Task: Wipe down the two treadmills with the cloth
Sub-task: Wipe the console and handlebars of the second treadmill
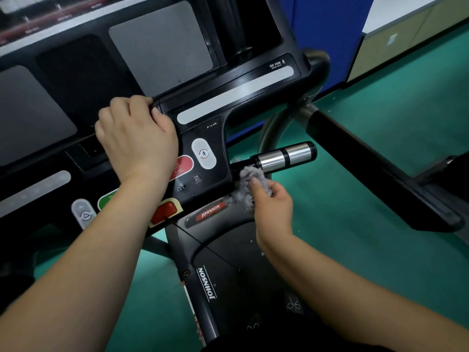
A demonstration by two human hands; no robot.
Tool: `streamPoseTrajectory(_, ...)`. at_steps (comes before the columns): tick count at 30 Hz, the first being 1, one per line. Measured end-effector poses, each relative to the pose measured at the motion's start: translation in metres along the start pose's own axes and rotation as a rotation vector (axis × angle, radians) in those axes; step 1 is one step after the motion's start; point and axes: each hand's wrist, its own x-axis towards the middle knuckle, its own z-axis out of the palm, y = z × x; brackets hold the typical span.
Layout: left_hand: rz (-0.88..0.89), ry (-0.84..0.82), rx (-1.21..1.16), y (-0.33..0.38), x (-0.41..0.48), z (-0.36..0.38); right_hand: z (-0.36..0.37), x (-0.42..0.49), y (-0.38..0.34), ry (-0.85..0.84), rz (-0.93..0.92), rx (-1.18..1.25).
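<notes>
Our left hand (138, 138) curls closed over the console (203, 110) ledge. Our right hand (272, 207) pinches the grey cloth (247, 185) at the console's lower right edge, just beneath the chrome grip (285, 156).

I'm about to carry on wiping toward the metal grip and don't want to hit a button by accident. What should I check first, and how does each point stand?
1. Cloth held in the right hand: ok, bunched in the fingers.
2. Cloth at the wiping spot: ok, it sits at the console's lower right edge, just below the base of the metal grip.
3. Left hand steady on the console: ok, it grips the ledge.
4. Left wrist off the red stop button: not ok, it overlaps the button's left edge.
5. Forearm off the lower red button: cannot tell.
6. Metal grip free of obstacles: ok.
</notes>
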Motion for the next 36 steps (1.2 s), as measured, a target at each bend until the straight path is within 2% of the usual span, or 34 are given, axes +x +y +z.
streamPoseTrajectory(5, -0.001, 0.001, -0.009, 0.000, 0.000, 0.001, -0.001, 0.006, 0.004, -0.015, -0.009, -0.047)
streamPoseTrajectory(9, 0.003, -0.002, -0.011, -0.002, 0.000, 0.000, 0.002, 0.028, 0.002, 0.136, 0.059, -0.073)
streamPoseTrajectory(13, 0.005, 0.001, -0.018, -0.001, 0.000, 0.000, -0.020, 0.014, -0.005, 0.052, -0.002, -0.232)
streamPoseTrajectory(16, 0.004, 0.000, -0.019, -0.001, 0.000, 0.001, -0.038, -0.020, -0.006, 0.027, -0.247, -0.275)
streamPoseTrajectory(19, 0.004, -0.006, -0.024, -0.001, -0.001, 0.000, -0.045, -0.031, -0.028, 0.012, -0.733, -0.237)
streamPoseTrajectory(21, 0.005, -0.009, -0.026, -0.001, -0.001, 0.000, -0.046, -0.017, -0.043, -0.066, -1.042, -0.319)
streamPoseTrajectory(22, 0.005, -0.010, -0.029, -0.001, -0.001, 0.000, -0.045, -0.006, -0.049, -0.145, -1.131, -0.425)
streamPoseTrajectory(25, 0.003, -0.007, -0.033, -0.001, -0.001, -0.001, -0.042, 0.027, -0.053, -0.463, -1.219, -0.930)
streamPoseTrajectory(26, 0.002, -0.006, -0.032, -0.001, -0.001, -0.001, -0.043, 0.036, -0.047, -0.538, -1.259, -1.038)
streamPoseTrajectory(28, 0.000, -0.009, -0.024, -0.001, -0.001, 0.000, -0.042, 0.044, -0.038, -0.563, -1.341, -1.078)
streamPoseTrajectory(32, -0.003, -0.016, -0.018, 0.000, 0.001, 0.002, -0.022, 0.046, -0.051, -0.564, -1.271, -1.135)
streamPoseTrajectory(36, -0.007, -0.011, -0.012, 0.000, 0.000, 0.001, 0.001, 0.053, -0.089, -0.746, -0.965, -1.320)
